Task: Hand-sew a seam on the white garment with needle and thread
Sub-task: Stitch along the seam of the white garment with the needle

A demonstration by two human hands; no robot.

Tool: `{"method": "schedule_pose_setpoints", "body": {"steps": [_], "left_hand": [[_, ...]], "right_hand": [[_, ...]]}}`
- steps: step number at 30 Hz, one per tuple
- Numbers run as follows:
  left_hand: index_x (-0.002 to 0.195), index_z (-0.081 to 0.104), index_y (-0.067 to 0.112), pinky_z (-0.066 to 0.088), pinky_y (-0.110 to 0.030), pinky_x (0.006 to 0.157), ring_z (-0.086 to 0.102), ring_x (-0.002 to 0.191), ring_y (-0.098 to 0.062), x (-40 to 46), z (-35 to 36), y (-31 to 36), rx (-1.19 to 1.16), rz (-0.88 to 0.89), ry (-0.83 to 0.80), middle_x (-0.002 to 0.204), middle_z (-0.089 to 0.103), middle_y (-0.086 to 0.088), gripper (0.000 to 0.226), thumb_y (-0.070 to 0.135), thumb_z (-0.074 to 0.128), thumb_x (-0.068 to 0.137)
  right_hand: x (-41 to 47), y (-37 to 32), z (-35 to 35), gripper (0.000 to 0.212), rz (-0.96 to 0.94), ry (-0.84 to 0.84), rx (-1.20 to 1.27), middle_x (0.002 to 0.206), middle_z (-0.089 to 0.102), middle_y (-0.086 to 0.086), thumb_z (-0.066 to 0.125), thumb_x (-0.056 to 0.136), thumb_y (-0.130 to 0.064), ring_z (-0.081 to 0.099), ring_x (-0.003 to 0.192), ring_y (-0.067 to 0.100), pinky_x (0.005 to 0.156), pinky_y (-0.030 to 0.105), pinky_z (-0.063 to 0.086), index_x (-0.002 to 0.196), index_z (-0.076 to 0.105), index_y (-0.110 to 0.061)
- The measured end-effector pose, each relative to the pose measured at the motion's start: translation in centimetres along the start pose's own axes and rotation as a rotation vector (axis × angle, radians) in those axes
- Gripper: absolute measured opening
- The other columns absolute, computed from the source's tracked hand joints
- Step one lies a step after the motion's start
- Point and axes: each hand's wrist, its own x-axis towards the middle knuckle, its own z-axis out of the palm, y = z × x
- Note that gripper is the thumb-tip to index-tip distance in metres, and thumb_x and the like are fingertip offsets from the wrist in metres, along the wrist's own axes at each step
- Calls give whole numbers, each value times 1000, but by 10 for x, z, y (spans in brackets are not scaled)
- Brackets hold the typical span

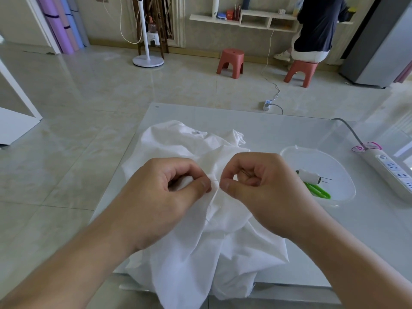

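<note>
Glossy pale floor tiles [89,90] catch soft daylight; two red stools [230,62] stand by the far wall, a person [316,27] seated on the right one at a white wall shelf [243,18]. A white fan stand [147,60] rises left of them; pastel rolls [64,25] lean far left; a grey cabinet [379,47] stands right.

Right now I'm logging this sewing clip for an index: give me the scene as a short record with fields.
Surface: glass table
Work piece: white garment, crumpled, hanging over the near edge
Left hand: pinches a fold of the garment
Right hand: holds the needle, thumb at the fold
Tray: white, right of the garment, holds green scissors and a white spool
Far right: power strip
</note>
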Motion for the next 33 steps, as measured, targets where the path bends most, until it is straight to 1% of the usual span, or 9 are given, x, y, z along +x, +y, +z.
{"method": "schedule_pose_setpoints", "body": {"steps": [3,7,10,15,17,21,27,30,33], "left_hand": [[78,80,28,41,-11,59,53,57,0,1,-3,-1,-12,-6,17,58,59,18,18,33,73,93],[77,79,27,39,-14,57,47,55,-2,1,-4,-3,-15,-20,22,56,54,17,19,29,73,95],[78,80,29,42,-12,60,53,58,0,1,-4,-3,-7,-18,5,61,62,14,19,29,72,96],[80,80,29,42,-13,59,54,57,1,0,-3,0,-3,-7,-15,61,63,14,18,30,71,95],[83,80,31,42,-17,61,54,61,-3,1,-3,-2,10,7,-31,65,64,8,16,33,70,95],[82,80,32,44,-16,64,59,65,-3,1,-3,-1,-16,0,-30,70,69,10,15,33,72,95],[80,80,27,45,-12,66,61,68,-3,0,-5,-3,-35,-8,-2,72,72,6,18,29,72,96],[78,80,28,43,-10,63,58,63,0,1,-5,-3,-28,-7,1,68,70,11,18,28,73,95],[76,79,27,41,-9,58,53,56,2,1,-4,-1,-20,-1,-8,59,61,19,20,28,72,95]], "right_hand": [[3,6,-5,25,127,57,42,46,36,-13,75,89,-8,32,44,7,48,16,30,67,66,-15],[5,13,-7,20,227,107,-8,43,41,-14,69,87,-6,34,39,5,41,16,29,70,66,-13],[2,9,-4,17,119,95,2,47,37,-12,68,87,-4,33,45,8,49,22,31,83,68,-21],[-4,-5,5,11,-74,-9,78,53,28,-12,80,91,-16,28,50,9,50,14,29,87,75,-25],[-5,-6,10,12,-75,-22,43,52,27,-11,82,90,-23,27,50,10,48,15,28,81,74,-25],[-4,-4,8,22,-27,-4,28,49,30,-11,79,91,-15,29,48,9,47,15,29,71,70,-20],[6,14,1,23,173,170,-117,43,41,-13,72,88,-11,37,41,8,41,14,30,67,66,-18],[3,8,-2,18,62,152,-18,48,34,-12,72,88,-7,31,46,9,47,17,31,84,67,-23],[-4,-3,2,18,-70,3,97,54,31,-12,77,90,-7,29,50,8,51,17,31,92,72,-25]]}}
